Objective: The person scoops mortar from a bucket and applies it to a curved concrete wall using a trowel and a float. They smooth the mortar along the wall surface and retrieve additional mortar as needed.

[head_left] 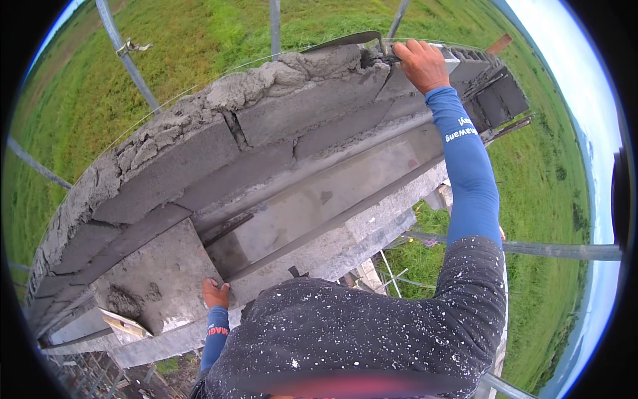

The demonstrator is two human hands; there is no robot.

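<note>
Fingers [413, 48] of the bare right hand [426, 68] are bent nearly closed around the handle end of a thin, dark metal trowel [347, 40]; the handle itself is mostly hidden by this hand. The trowel's blade lies along the far edge of a rough grey mortar layer [279, 74], on top of a wall of grey concrete blocks [318, 103]. The bare left hand [216, 294] touches the near right edge of a flat grey board [163, 266], its thumb and fingers partly bent; how firmly they grip, I cannot tell. On the board sits a dark mortar lump [124, 301], just beside a pale wooden piece [125, 322].
</note>
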